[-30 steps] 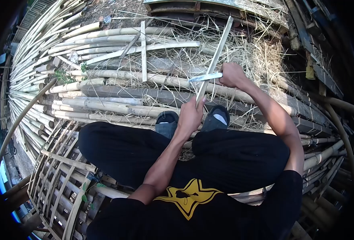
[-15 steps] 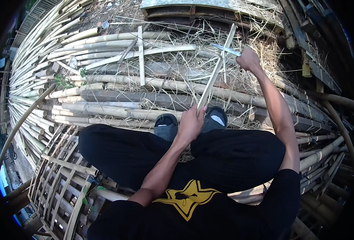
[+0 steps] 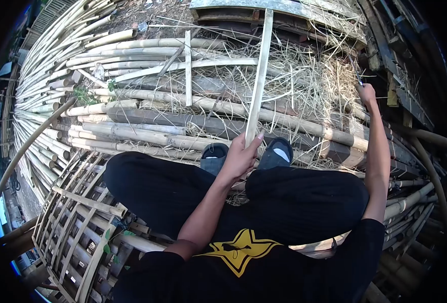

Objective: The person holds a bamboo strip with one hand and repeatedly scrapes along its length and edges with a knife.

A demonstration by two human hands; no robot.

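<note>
My left hand [image 3: 242, 155] is closed round the lower end of a long, flat bamboo strip [image 3: 260, 70]. The strip points away from me, its far end reaching the wooden pallet. Out to the right, my right hand [image 3: 367, 94] grips a knife [image 3: 358, 76] by its handle, which the fingers hide. Its thin blade points forward, well apart from the strip. Pale bamboo shavings [image 3: 304, 76] litter the ground between the two hands. Two more split bamboo strips [image 3: 188, 76] lie crossed to the left of the held one.
Bamboo poles [image 3: 147, 139] lie across the ground before my feet, and a large pile [image 3: 41, 108] fans out at left. A wooden pallet [image 3: 233, 6] stands at the far side. A woven bamboo lattice [image 3: 77, 222] is by my left knee. Dark timbers [image 3: 390, 55] lean at right.
My right hand has swung the knife off the strip, out to the right. The strip in my left hand has turned more upright in view, its far end shifting left.
</note>
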